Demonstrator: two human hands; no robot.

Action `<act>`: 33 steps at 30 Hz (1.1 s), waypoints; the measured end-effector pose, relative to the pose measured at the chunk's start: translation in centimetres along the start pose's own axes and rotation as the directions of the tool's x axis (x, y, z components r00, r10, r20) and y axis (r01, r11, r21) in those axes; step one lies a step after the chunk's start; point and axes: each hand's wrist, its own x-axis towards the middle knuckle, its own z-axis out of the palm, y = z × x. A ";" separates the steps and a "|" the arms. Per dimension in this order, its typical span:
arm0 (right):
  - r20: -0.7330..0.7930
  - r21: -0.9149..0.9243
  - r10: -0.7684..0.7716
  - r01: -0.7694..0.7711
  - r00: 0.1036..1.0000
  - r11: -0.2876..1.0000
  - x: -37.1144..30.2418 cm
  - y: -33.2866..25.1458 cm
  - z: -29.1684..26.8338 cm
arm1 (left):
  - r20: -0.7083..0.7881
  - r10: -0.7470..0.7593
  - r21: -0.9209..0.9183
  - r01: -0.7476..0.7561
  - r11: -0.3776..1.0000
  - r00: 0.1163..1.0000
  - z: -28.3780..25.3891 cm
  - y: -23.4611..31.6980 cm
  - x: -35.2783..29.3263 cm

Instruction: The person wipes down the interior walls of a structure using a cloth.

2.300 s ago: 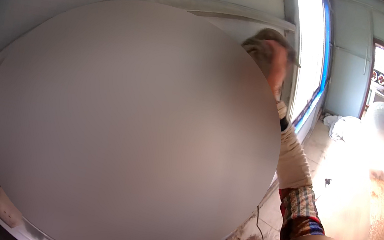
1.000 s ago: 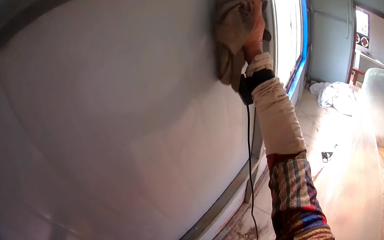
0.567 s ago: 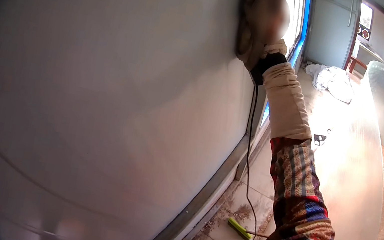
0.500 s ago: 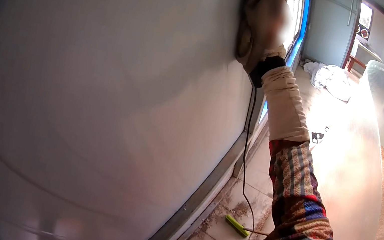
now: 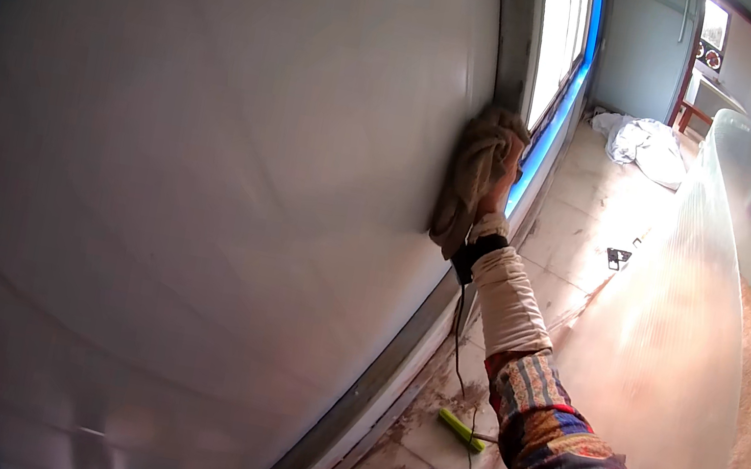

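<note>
My right hand (image 5: 501, 184) presses a brown cloth (image 5: 470, 183) against a large smooth whitish panel (image 5: 230, 151), close to the panel's far upright edge beside the window. The fingers are partly hidden by the folds of the cloth, which is bunched and hangs below the hand. A dark band circles the wrist, with a thin black cord (image 5: 458, 338) running down from it to the floor. A cream sleeve cover and a patterned sleeve (image 5: 551, 433) clothe the arm. My left hand is out of view.
A bright green brush head or squeegee (image 5: 460, 429) lies on the dirty tiled floor below my arm. To the right stands a curled translucent sheet (image 5: 680, 315). Farther off are a white bundle (image 5: 646, 151), a small black object (image 5: 618, 259) and a blue-edged window frame (image 5: 551, 135).
My right hand and the cloth have moved down along the panel's far edge, from the top of the view to near the window's lower corner. The cord has shifted with the wrist.
</note>
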 end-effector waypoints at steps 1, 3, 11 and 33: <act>-0.012 -0.085 0.010 -0.011 1.000 0.996 -1.1 -0.3 -0.1 | -0.004 0.006 -0.002 -0.006 1.000 1.000 -0.1 0.1 0.1; -0.028 -0.178 0.017 -0.022 0.999 0.984 -1.7 -0.5 -0.8 | 0.001 0.008 -0.011 -0.008 1.000 1.000 0.0 0.2 0.0; -0.055 -0.355 0.164 -0.172 0.985 0.919 -6.3 2.9 -4.1 | -0.006 0.009 -0.030 -0.009 1.000 1.000 -0.4 -0.1 0.2; 0.298 -0.908 0.526 0.068 0.796 0.413 -17.5 1.6 -10.2 | 0.000 0.034 -0.004 -0.034 0.999 0.999 -1.0 -1.7 0.2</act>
